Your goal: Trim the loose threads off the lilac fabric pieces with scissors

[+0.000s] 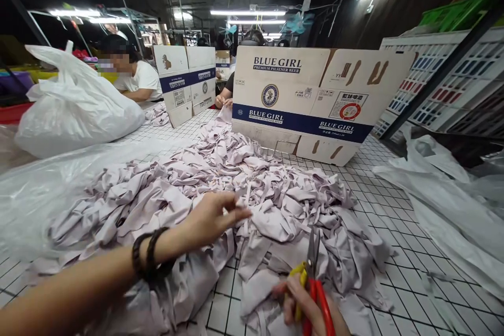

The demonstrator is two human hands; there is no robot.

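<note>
Right hand [309, 302] gripped scissors [313, 252], blades over cloth pile [275, 220] on desk [397, 215]; left hand [210, 216] hovered above it, grip unclear in blur; loose folds near tips risked a stray snip.

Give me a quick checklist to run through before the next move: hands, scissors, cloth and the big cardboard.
1. Scissors held in the right hand: ok, fingers are around the handles.
2. Left hand away from the blades: ok, there is a visible gap between them.
3. Left fingertips gripping something: cannot tell, too unclear there.
4. Cloth pieces sorted apart: not ok, they lie jumbled in one heap.
5. Big cardboard upright: ok, it stands behind the heap.
6. Underside of the heap free of other things: cannot tell, the cloth hides it.
</note>
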